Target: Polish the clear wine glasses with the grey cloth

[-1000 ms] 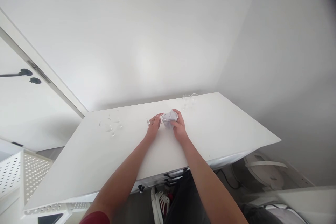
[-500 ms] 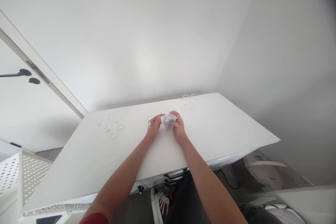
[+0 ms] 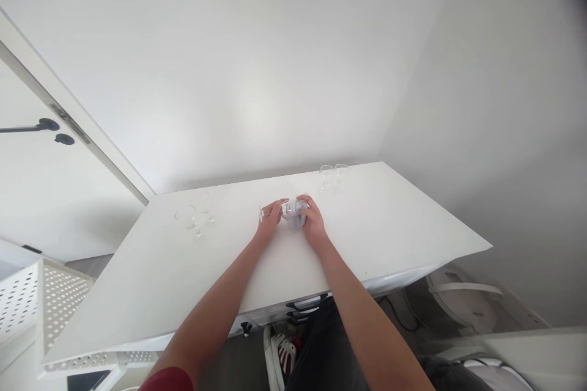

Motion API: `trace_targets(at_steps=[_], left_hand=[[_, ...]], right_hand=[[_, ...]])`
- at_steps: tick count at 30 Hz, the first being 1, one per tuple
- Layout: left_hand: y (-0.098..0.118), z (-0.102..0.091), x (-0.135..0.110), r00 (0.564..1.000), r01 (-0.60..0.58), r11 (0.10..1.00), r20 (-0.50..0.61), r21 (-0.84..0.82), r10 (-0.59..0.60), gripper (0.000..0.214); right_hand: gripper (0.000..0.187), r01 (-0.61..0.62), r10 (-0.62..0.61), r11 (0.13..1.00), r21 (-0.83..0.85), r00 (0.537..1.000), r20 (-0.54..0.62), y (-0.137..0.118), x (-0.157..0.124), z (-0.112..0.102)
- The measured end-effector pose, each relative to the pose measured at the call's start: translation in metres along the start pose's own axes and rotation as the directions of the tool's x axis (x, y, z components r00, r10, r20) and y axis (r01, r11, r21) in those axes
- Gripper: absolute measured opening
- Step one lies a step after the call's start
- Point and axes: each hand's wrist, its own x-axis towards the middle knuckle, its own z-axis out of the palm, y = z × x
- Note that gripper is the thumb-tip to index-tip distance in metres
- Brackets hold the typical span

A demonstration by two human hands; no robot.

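Observation:
A clear wine glass (image 3: 285,211) lies on its side in my hands above the white table (image 3: 389,226), its foot pointing left. My left hand (image 3: 271,222) is closed round its stem. My right hand (image 3: 312,220) is closed on a crumpled white cloth (image 3: 297,210), most of it pushed into the bowl of the glass. Two more clear glasses (image 3: 195,217) stand at the table's left rear. Another pair of clear glasses (image 3: 332,173) stands at the right rear, just beyond my right hand.
A white wall rises right behind the table. A door with a black handle (image 3: 41,126) is at the left. A white perforated rack (image 3: 27,305) stands at lower left. A round white appliance (image 3: 463,299) and a cable lie on the floor at right.
The cloth was bunched up outside the glass in my right hand; now most of it sits inside the bowl. Both hands stay at the same spot.

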Motion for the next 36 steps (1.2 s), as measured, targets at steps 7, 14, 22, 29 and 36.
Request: trace_targets(at_steps=[7, 14, 22, 29, 36], left_hand=[[0.004, 0.0, -0.004, 0.997, -0.059, 0.998, 0.058, 0.014, 0.058, 0.056], [0.005, -0.004, -0.005, 0.999, -0.045, 0.996, 0.023, 0.074, 0.044, 0.052], [0.01, 0.002, -0.008, 0.968, -0.082, 0.997, 0.237, -0.018, 0.083, 0.062], [0.012, -0.004, -0.008, 0.978, -0.048, 0.999, 0.203, -0.013, 0.05, 0.057], [0.012, 0.0, -0.007, 0.982, -0.071, 0.997, 0.171, -0.031, 0.075, 0.062]], right_hand=[[0.043, 0.074, -0.076, 0.977, -0.198, 0.997, -0.004, -0.002, -0.008, 0.002], [0.031, 0.028, -0.02, 0.991, -0.127, 0.998, 0.067, -0.005, -0.005, 0.005], [0.04, 0.038, -0.045, 0.998, -0.054, 0.988, -0.145, -0.004, -0.004, 0.0], [0.034, 0.05, -0.039, 0.985, -0.167, 0.997, 0.067, -0.005, -0.006, 0.002], [0.046, 0.119, -0.129, 0.985, -0.127, 0.989, -0.073, -0.004, -0.006, 0.004]])
